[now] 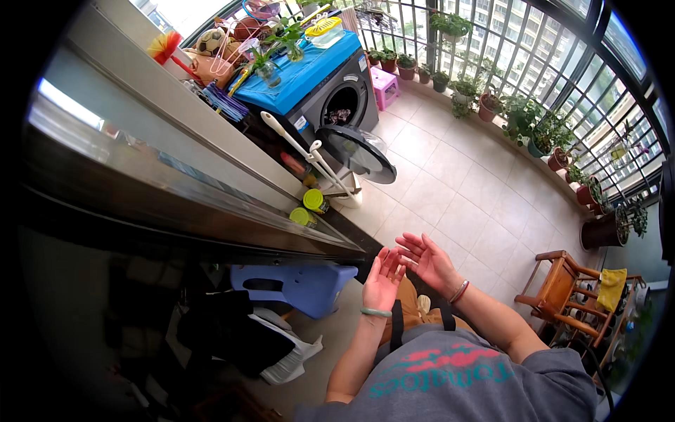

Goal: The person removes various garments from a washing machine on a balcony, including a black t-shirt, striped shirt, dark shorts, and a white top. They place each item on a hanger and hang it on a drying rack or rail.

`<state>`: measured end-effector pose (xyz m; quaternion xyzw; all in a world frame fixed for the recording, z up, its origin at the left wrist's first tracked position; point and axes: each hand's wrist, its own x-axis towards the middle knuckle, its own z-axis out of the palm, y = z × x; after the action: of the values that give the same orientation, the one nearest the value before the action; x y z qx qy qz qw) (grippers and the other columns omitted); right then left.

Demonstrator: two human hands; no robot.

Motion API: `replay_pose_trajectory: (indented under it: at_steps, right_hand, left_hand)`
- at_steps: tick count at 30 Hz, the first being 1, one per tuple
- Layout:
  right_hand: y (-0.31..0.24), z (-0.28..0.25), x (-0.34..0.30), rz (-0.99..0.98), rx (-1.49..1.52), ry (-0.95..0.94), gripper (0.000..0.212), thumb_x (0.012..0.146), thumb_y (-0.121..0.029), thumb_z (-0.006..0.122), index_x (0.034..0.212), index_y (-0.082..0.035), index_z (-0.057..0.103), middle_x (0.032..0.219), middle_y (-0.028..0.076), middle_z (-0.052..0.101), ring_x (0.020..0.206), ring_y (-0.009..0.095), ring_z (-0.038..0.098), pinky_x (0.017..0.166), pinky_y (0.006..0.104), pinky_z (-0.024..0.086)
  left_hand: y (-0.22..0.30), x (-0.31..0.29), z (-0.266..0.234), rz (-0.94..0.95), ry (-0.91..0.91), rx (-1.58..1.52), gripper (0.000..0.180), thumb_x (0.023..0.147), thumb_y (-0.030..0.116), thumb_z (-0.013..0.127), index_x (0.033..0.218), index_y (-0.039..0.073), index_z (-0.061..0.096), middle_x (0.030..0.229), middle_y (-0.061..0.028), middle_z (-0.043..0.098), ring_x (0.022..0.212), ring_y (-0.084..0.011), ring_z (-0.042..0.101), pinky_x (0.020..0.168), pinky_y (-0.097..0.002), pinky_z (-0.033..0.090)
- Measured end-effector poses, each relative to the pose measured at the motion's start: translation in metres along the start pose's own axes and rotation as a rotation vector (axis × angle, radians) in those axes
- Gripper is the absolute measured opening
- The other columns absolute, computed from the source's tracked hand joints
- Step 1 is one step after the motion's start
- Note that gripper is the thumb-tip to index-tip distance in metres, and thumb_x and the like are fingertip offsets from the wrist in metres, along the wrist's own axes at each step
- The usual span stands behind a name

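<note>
My left hand (383, 280) is raised in front of my body, palm up, with the fingers stretched out and a green bangle at the wrist. Close beside it my right hand (430, 263) is also palm up, its fingers apart, with a reddish bracelet on the wrist. Neither hand holds anything. Ahead, to the left, stands a dark grey front-loading washing machine (307, 112). Its round glass door (360, 153) hangs wide open, and some dark patterned cloth (340, 114) shows inside the drum.
A blue cover (285, 84) on the washer bears plants, a ball and a yellow-lidded box. White long-handled tools (320, 165) and green-lidded tubs (316, 201) stand by the doorway. Potted plants (489, 105) line the railing. A blue plastic chair (295, 287) is left, a wooden chair (559, 285) right.
</note>
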<state>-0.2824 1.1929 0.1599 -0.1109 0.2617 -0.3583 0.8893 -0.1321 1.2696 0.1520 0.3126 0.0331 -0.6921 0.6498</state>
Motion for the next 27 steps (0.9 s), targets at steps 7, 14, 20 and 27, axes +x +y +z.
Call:
replay_pose_trajectory:
  at_steps: [7, 14, 20, 27]
  right_hand:
    - [-0.103, -0.026, 0.101, -0.051, 0.044, 0.03, 0.046, 0.104, -0.037, 0.036, 0.131, -0.004, 0.051, 0.135, 0.013, 0.055, 0.122, 0.023, 0.054, 0.101, 0.038, 0.044]
    - [-0.205, -0.058, 0.265, -0.014, 0.03, 0.114, 0.047, 0.104, -0.037, 0.037, 0.134, -0.003, 0.049, 0.138, 0.014, 0.052, 0.125, 0.025, 0.051, 0.103, 0.0396, 0.042]
    - [-0.257, -0.084, 0.433, 0.033, 0.012, 0.088, 0.047, 0.104, -0.036, 0.038, 0.134, -0.001, 0.048, 0.138, 0.014, 0.051, 0.125, 0.026, 0.05, 0.104, 0.0393, 0.042]
    - [-0.281, -0.144, 0.638, 0.1, -0.03, 0.034, 0.048, 0.104, -0.034, 0.039, 0.137, 0.0, 0.045, 0.14, 0.014, 0.049, 0.129, 0.026, 0.047, 0.106, 0.0386, 0.04]
  left_hand:
    - [0.0, 0.138, 0.061, 0.001, 0.002, -0.1, 0.034, 0.104, 0.03, 0.042, 0.133, 0.014, 0.05, 0.132, -0.006, 0.056, 0.121, -0.0201, 0.052, 0.105, -0.0393, 0.04]
    - [0.024, 0.328, 0.097, 0.041, 0.038, -0.178, 0.038, 0.104, 0.032, 0.038, 0.138, 0.014, 0.046, 0.14, -0.0055, 0.049, 0.128, -0.0208, 0.046, 0.108, -0.0396, 0.036]
    - [0.062, 0.484, 0.103, 0.167, 0.112, -0.237, 0.04, 0.104, 0.032, 0.038, 0.139, 0.014, 0.045, 0.142, -0.0062, 0.047, 0.128, -0.02, 0.045, 0.109, -0.0385, 0.036]
    - [0.088, 0.679, 0.061, 0.388, 0.153, -0.382, 0.042, 0.102, 0.033, 0.044, 0.14, 0.017, 0.043, 0.142, -0.0064, 0.044, 0.126, -0.0198, 0.045, 0.108, -0.0376, 0.037]
